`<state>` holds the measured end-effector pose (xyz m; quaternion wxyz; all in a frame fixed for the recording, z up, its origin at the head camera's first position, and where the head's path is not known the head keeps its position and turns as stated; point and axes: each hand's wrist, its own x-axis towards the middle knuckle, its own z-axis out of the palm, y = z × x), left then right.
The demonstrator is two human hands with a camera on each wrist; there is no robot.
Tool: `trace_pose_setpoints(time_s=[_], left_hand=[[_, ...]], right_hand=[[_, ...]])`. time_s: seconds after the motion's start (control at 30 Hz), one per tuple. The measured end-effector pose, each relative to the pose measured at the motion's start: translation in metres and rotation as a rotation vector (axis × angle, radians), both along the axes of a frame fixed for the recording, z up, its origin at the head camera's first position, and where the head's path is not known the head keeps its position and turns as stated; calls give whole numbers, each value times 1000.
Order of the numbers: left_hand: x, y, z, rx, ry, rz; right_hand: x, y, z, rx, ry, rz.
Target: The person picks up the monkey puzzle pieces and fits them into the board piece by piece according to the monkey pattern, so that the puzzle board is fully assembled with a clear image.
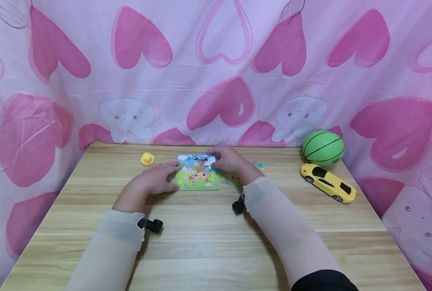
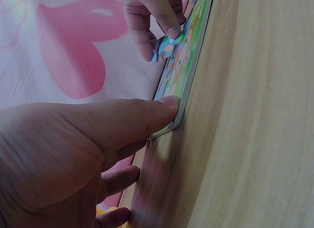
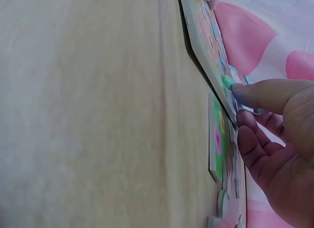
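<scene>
A jigsaw puzzle board (image 1: 197, 182) with a monkey picture lies at the far middle of the table. My left hand (image 1: 159, 178) is at its left side, fingers spread. In the left wrist view, the left thumb (image 2: 164, 108) presses on the board's edge while the other fingers extend beside it. At the board's upper right, my right hand (image 1: 232, 161) pinches a puzzle piece (image 2: 166, 45) between thumb and fingers, over the picture. The right wrist view shows that piece (image 3: 228, 81) partly hidden by the right thumb. Loose puzzle pieces (image 3: 216, 139) lie beside the board, partly under the right hand.
A yellow rubber duck (image 1: 148, 159) sits left of the board. At the right stand a green ball (image 1: 323, 148) and a yellow toy car (image 1: 327, 182). Another loose piece (image 1: 260, 165) lies behind the right wrist. A pink heart-patterned cloth (image 1: 219, 101) hangs behind the wooden table (image 1: 201, 242).
</scene>
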<state>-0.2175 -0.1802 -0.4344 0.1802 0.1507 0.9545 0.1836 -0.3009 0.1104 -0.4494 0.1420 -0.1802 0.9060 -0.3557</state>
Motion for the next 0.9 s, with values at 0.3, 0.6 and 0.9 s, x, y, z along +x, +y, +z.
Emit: trace_pose_setpoints(time_s=[0.3, 0.6, 0.9], left_hand=[[0, 1, 1, 3, 2, -10], [1, 0, 2, 4, 5, -2], [1, 0, 1, 1, 8, -15]], right_hand=[[4, -7, 5, 62, -67, -24], [5, -8, 11, 105, -131, -32], [0, -10, 10, 138, -96, -11]])
